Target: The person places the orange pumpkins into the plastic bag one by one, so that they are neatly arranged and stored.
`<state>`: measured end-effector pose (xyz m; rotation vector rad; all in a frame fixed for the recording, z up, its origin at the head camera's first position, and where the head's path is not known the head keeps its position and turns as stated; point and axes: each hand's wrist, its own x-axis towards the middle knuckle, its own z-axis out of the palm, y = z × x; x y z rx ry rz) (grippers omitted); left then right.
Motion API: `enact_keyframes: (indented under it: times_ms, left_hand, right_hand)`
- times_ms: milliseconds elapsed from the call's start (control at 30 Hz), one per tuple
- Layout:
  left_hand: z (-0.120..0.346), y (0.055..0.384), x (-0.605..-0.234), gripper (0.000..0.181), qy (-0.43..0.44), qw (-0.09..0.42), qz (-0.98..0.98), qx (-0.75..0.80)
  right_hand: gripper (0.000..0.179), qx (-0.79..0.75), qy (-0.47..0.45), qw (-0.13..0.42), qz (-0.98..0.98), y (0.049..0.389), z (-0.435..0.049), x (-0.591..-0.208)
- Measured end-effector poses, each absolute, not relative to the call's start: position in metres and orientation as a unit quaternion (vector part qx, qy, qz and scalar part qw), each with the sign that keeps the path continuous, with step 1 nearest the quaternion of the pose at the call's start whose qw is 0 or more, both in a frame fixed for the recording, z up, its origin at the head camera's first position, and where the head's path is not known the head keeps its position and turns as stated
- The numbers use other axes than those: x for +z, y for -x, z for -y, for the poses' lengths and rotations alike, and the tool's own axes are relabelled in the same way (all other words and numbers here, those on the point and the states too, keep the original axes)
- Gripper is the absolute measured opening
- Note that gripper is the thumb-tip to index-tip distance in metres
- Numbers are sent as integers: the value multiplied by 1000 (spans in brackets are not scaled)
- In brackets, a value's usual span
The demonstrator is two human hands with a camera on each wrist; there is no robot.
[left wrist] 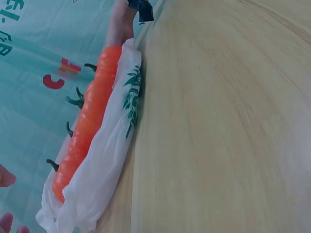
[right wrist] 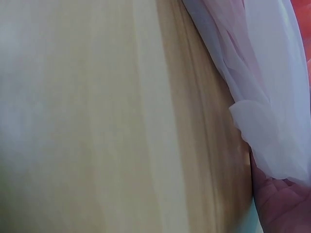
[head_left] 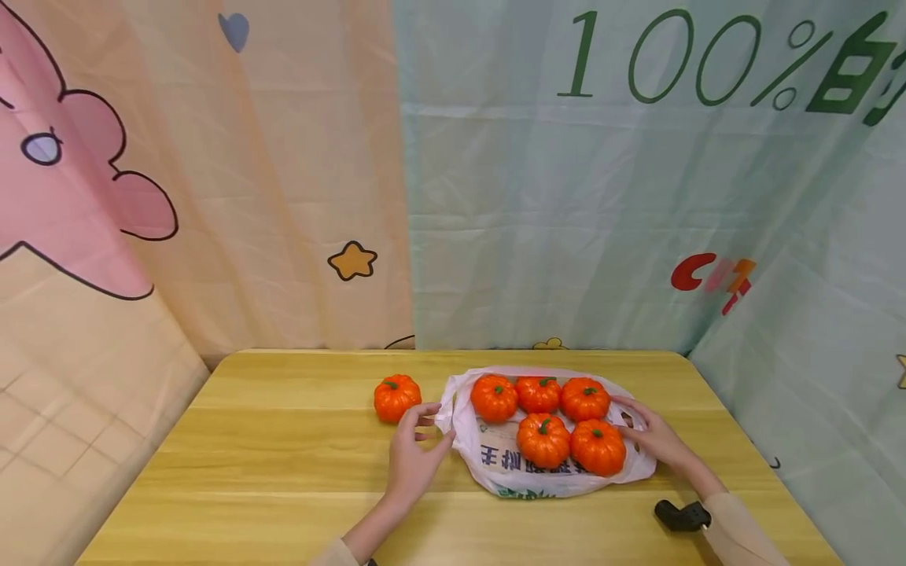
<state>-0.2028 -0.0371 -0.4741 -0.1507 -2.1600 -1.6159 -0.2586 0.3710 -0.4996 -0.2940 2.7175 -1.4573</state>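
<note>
A thin white plastic bag (head_left: pixel 488 470) with dark and green print lies spread on the table, several small orange pumpkins (head_left: pixel 543 440) with green stems on top of it. At its left end is my left hand (head_left: pixel 416 460), thumb and fingers apart, fingertips close to the bag's edge. A single pumpkin (head_left: pixel 397 398) sits on the bare wood just beyond that hand. My right hand (head_left: pixel 658 436) reaches to the bag's right end, its fingers extended against the bag beside the two right-hand pumpkins. In the right wrist view, white plastic (right wrist: pixel 277 97) partly covers the right hand's fingers.
The wooden table (head_left: pixel 269 456) reaches back to a printed cloth curtain (head_left: pixel 495 196), and more cloth hangs at both sides. A black device (head_left: pixel 683 516) is at the right wrist, near the sleeve.
</note>
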Motion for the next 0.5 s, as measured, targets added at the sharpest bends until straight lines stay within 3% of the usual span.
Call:
enact_keyframes:
  times_ms: [267,500]
  left_hand:
    - [68,206,-482,42,30,277,785,-553]
    - [95,218,-490,44,-40,260,794,-547]
  right_hand:
    - [58,-471,99,9,-876,260,-376,-503]
    - [58,-458,96,12,-884,261,-375,-502]
